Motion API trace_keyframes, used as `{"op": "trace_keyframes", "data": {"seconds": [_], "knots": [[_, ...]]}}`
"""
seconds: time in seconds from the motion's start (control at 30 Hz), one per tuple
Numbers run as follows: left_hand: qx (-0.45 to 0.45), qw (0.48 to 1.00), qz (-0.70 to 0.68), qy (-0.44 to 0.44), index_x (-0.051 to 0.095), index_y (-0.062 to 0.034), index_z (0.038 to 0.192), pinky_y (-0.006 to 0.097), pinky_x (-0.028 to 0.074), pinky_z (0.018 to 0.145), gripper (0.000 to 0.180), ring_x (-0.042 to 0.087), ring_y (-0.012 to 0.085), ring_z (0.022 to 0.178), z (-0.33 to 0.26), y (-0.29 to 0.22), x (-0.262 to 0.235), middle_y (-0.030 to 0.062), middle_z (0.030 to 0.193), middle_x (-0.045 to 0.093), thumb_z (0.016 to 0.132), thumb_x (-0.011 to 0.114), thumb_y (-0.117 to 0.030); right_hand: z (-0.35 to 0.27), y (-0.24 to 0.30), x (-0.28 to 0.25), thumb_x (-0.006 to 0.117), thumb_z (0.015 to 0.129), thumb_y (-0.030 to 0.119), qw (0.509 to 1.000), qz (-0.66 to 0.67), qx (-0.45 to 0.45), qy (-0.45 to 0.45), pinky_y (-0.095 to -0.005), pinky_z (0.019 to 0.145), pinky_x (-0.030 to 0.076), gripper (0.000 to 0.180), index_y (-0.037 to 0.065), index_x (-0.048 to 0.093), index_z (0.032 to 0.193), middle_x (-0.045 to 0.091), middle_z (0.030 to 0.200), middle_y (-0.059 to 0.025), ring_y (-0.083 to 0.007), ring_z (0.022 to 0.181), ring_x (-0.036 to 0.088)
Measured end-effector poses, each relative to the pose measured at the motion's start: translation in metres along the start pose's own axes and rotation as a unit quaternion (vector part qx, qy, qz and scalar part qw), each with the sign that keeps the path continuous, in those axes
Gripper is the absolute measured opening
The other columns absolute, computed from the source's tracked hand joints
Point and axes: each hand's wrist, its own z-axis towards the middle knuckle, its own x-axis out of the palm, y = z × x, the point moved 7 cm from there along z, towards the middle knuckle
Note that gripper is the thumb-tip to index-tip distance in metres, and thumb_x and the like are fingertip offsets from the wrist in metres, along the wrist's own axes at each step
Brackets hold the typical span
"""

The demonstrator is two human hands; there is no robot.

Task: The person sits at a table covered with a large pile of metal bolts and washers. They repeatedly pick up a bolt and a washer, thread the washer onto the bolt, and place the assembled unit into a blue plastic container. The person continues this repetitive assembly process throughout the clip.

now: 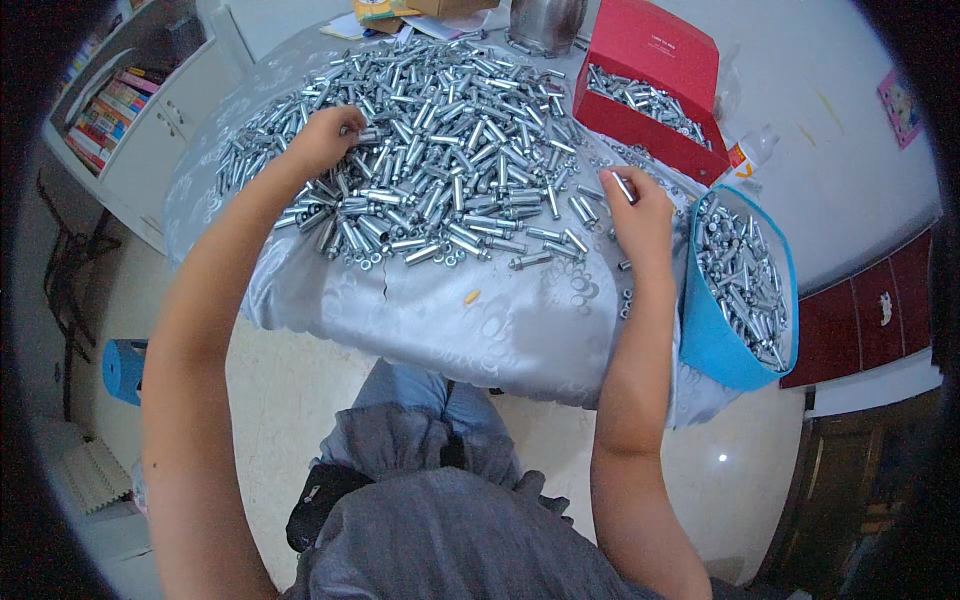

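Bolts [459, 193], apparently mid-picking: gripping one in right hand [642, 215]; cannot tell if gripping any with curled left hand [320, 142]; probably calls next for lifting.

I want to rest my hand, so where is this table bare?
The near strip of tablecloth, between bolt pile and front edge, is mostly bare around a small yellow piece. Crowded: the middle, and the right side by red box and blue tub.

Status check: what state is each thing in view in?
Fastener pile: loose, heaped
Left grip: curled at the pile; hold unclear
Right grip: closed on a metal fastener
Red box: open, fasteners inside
Blue bin: open, loaded with fasteners
Tablecloth: creased, hanging down in front
Cabinet doors: shut
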Motion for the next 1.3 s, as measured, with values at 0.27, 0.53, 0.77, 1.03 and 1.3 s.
{"op": "trace_keyframes", "data": {"seconds": [0.27,0.53,0.77,1.03,1.3], "knots": [[0.073,0.944,0.289,0.145,0.063,-0.0149,0.088,0.039,0.043,0.077,0.034,0.051,0.0299,0.09,-0.022,-0.038,0.0,0.0105,0.093,0.053,0.059,0.056,0.002,-0.003,0.001,0.011,0.059,0.077,0.027,0.999,-0.002,-0.037,0.012,-0.0319,0.064,0.044,0.027,0.003,0.063,0.088,0.062,0.077,-0.0153,-0.0254,0.07,0.06],[-0.005,0.933,0.33,0.146,0.059,-0.0192,0.098,0.039,0.043,0.079,0.032,0.047,0.0271,0.102,-0.026,-0.021,-0.004,0.007,0.106,0.048,0.067,0.069,-0.022,-0.004,0.002,0.019,0.059,0.076,0.026,0.998,-0.016,-0.043,0.032,-0.0321,0.062,0.044,0.026,0.003,0.062,0.087,0.062,0.076,-0.0153,-0.0258,0.068,0.06],[-0.058,0.933,0.353,0.03,0.061,-0.0136,0.087,0.039,0.042,0.075,0.029,0.051,0.0264,0.095,-0.023,-0.009,-0.008,0.009,0.093,0.053,0.068,0.066,-0.035,-0.006,0.004,0.019,0.059,0.077,0.026,0.998,-0.007,-0.039,0.04,-0.0322,0.061,0.044,0.026,0.002,0.062,0.086,0.062,0.075,-0.0157,-0.0252,0.067,0.06],[-0.067,0.916,0.379,-0.11,0.061,-0.0112,0.086,0.039,0.041,0.072,0.027,0.05,0.0291,0.09,-0.019,-0.012,0.006,0.0113,0.093,0.052,0.071,0.062,-0.034,-0.003,-0.001,0.019,0.059,0.077,0.026,0.998,-0.009,-0.058,0.024,-0.0325,0.062,0.044,0.025,0.002,0.062,0.086,0.062,0.075,-0.0161,-0.0261,0.068,0.06],[-0.049,0.896,0.417,-0.147,0.052,-0.0033,0.091,0.044,0.044,0.076,0.018,0.05,0.0349,0.092,-0.004,-0.004,0.019,0.017,0.105,0.05,0.074,0.05,-0.01,-0.003,-0.001,0.016,0.059,0.076,0.025,0.999,-0.009,-0.043,0.012,-0.0316,0.061,0.044,0.024,0.003,0.063,0.087,0.062,0.075,-0.0155,-0.0252,0.067,0.06]]}}
